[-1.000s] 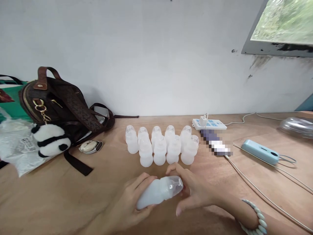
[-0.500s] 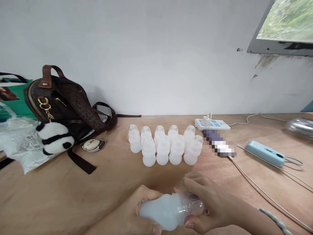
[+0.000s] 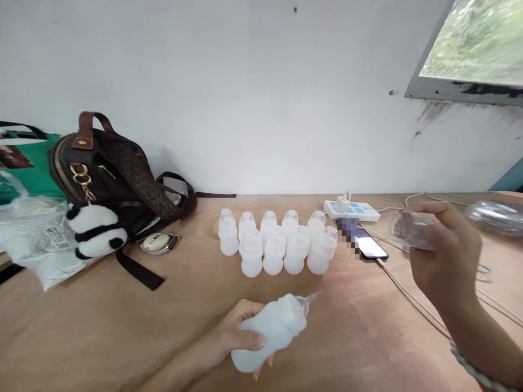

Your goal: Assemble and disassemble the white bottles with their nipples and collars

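My left hand (image 3: 241, 335) is wrapped round the lower body of a frosted white baby bottle (image 3: 272, 329). The bottle leans to the upper right, and its clear pointed teat (image 3: 304, 304) is bare. Raised at the right, my right hand (image 3: 449, 256) grips a clear plastic bottle cap (image 3: 411, 230) by one end, its round opening turned to the left. Beyond the held bottle, several capped baby bottles (image 3: 273, 250) stand upright in two close rows.
A dark backpack (image 3: 110, 163) with a panda plush (image 3: 98, 231) sits left, beside a plastic bag (image 3: 36, 239) and a computer mouse (image 3: 159, 243). A power strip (image 3: 363, 211), a cabled phone (image 3: 370, 245) and clear plastic packaging (image 3: 496, 216) lie right. The wall borders the table behind.
My right hand has pulled the clear cap off the bottle and moved up to the right with it. The bottle in my left hand is now tilted upward with its teat showing.
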Demonstrator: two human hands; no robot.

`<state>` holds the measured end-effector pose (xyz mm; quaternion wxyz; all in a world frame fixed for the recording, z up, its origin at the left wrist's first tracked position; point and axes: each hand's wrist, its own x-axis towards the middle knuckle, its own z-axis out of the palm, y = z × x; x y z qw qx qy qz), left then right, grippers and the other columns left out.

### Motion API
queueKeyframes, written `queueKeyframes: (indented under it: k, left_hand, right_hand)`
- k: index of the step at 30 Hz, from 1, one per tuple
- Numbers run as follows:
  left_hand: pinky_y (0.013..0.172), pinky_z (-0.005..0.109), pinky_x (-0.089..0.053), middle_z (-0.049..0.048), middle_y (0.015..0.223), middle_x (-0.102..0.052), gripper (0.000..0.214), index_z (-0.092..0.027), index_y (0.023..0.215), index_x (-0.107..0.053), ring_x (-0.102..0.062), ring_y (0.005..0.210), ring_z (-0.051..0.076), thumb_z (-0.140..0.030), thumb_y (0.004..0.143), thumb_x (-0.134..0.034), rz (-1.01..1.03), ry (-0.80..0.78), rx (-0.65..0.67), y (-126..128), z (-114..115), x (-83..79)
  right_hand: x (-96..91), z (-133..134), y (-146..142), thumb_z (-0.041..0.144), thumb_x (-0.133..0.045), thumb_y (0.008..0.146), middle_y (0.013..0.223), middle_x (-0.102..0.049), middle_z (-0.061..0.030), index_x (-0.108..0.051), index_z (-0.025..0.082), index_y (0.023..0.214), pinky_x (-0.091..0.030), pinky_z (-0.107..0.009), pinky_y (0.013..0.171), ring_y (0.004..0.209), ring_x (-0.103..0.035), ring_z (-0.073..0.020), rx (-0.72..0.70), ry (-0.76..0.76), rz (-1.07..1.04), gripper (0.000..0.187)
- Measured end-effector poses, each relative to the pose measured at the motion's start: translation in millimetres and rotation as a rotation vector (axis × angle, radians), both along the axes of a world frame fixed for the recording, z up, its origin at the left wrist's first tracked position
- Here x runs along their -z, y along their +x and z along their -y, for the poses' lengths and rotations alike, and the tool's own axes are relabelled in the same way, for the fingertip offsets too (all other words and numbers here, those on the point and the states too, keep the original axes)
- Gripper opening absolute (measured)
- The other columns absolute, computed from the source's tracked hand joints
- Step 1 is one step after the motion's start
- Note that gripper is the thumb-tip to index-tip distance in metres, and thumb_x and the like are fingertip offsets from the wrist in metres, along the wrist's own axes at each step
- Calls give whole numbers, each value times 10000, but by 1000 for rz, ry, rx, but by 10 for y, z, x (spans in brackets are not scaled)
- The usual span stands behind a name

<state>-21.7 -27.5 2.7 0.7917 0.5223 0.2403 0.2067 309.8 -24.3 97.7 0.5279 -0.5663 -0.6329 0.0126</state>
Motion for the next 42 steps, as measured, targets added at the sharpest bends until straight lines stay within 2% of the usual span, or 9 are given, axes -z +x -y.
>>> queueKeyframes:
  k: [3,8,12,15,18,23,29,36,42]
  left_hand:
    - [521,213,-504,47,737,-690,612,-124,1019,-720,-581,572,126,-594,638,-816,17,55,-105,39,-19,-26]
    - [590,193,-406,41,815,-685,551,-144,1037,-689,-564,699,137,-556,689,-803,42,183,-173,54,-15,-93]
    - [636,219,-393,35,893,-672,567,-167,1131,-645,-549,756,153,-523,716,-795,10,258,-215,53,-14,-73]
    - [668,247,-412,39,933,-667,586,-163,1161,-647,-557,788,176,-509,711,-793,-50,340,-310,63,-16,-23]
    - [713,286,-458,59,1004,-704,545,-161,1179,-672,-598,839,214,-448,729,-777,-169,424,-409,74,-6,-7]
    - [883,376,-508,74,1110,-733,444,-215,1178,-702,-652,995,287,-357,764,-772,-361,754,-548,58,50,-43]
    - [764,354,-536,70,983,-727,496,-240,1244,-680,-652,865,254,-265,757,-771,-450,1083,-549,37,103,11]
    - [778,349,-516,53,907,-739,448,-195,1065,-761,-645,833,250,-375,660,-829,-455,741,-419,-4,82,62]
    - [626,294,-500,64,901,-753,606,-166,1072,-747,-650,741,232,-587,639,-794,-387,463,-396,-30,42,143]
  right_hand:
    - [105,-1,53,438,-628,818,701,-560,14,-534,251,946,-386,-269,513,576,-526,-169,20,-155,83,245]
    - [488,-7,-73,405,-626,792,694,-598,15,-581,243,846,-396,-268,553,626,-581,-189,-109,-719,460,176]
    - [604,-5,-115,438,-644,775,816,-668,-15,-578,250,1009,-403,-283,556,660,-629,-218,-9,-727,511,308]
    - [533,78,-182,543,-654,782,735,-630,-5,-560,243,1033,-378,-289,520,568,-581,-204,107,-542,465,402]
    - [437,194,-371,542,-552,899,660,-575,17,-550,243,998,-392,-287,535,557,-543,-174,-117,-394,319,315]
    - [418,226,-831,440,-651,864,744,-636,19,-530,226,1195,-466,-278,609,649,-575,-148,-650,-636,-35,412]
    - [536,130,-1163,379,-712,766,625,-540,39,-546,180,747,-384,-230,521,564,-489,-103,-640,-800,-316,260]
    - [599,176,-1111,336,-650,831,660,-594,7,-568,183,760,-383,-230,529,595,-505,-124,-705,-658,-133,188]
    - [658,137,-946,344,-710,887,1236,-627,-87,-554,264,1310,-519,-352,931,1112,-610,-220,-870,-317,104,458]
